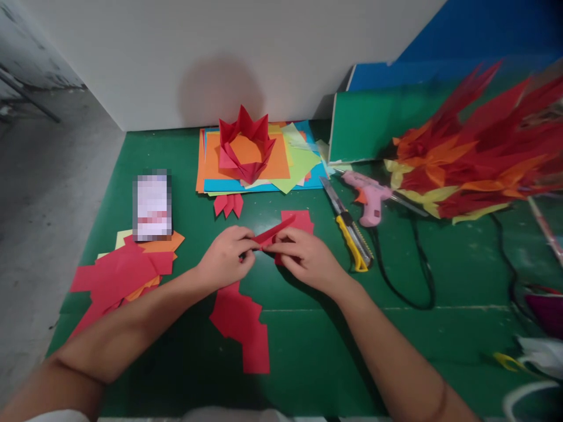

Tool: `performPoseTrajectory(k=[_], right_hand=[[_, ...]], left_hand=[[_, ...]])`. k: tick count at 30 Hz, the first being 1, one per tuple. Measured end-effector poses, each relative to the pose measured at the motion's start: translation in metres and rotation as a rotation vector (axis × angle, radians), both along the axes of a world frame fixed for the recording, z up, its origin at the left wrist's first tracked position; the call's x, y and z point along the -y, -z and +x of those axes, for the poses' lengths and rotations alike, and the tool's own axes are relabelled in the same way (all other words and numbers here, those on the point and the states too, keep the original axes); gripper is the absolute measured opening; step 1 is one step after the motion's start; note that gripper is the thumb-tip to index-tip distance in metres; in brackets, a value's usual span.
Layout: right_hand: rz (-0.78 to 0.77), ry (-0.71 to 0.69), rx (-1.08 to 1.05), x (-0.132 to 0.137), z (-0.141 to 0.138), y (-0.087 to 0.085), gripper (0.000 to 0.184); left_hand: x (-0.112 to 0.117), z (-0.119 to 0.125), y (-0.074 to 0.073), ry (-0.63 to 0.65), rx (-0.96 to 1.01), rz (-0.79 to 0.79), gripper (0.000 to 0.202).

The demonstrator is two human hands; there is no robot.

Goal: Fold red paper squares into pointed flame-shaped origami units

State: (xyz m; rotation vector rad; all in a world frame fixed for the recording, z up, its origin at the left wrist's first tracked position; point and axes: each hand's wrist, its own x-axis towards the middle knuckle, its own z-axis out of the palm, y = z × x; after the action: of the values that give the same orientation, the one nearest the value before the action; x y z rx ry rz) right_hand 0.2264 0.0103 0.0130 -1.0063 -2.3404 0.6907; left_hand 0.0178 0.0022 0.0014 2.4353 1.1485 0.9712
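Note:
A small folded piece of red paper (276,230) is pinched between my two hands above the middle of the green table. My left hand (227,256) grips its left end with thumb and fingers. On the other side my right hand (307,256) holds its lower edge, fingertips close to the left ones. Red cut paper pieces (243,322) lie flat below the hands, and another red paper piece (298,220) is partly hidden behind my right hand. Just beyond, a small red folded paper shape (229,205) with pointed tips rests on the table.
A red pointed paper ring (244,167) stands on stacked coloured sheets (259,186). Right of them lie a yellow box cutter (349,231) and a corded pink glue gun (369,196), near red-orange paper flowers (475,158). At left, a phone (153,206) rests by red paper cutouts (123,269).

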Motion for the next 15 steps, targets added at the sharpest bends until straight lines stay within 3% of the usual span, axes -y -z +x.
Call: performPoseTrajectory(k=[6,15], right_hand=[[0.085,-0.028,0.100,0.0011,-0.0034,-0.0031,0.033],[0.084,0.002,0.143,0.0043,-0.0074,-0.0035,0.032]], left_hand=[[-0.0004,-0.0003,-0.0004,-0.008,0.039,-0.018,0.022],[-0.0009,-0.0011,-0.0047,-0.017,0.063,-0.052,0.022]])
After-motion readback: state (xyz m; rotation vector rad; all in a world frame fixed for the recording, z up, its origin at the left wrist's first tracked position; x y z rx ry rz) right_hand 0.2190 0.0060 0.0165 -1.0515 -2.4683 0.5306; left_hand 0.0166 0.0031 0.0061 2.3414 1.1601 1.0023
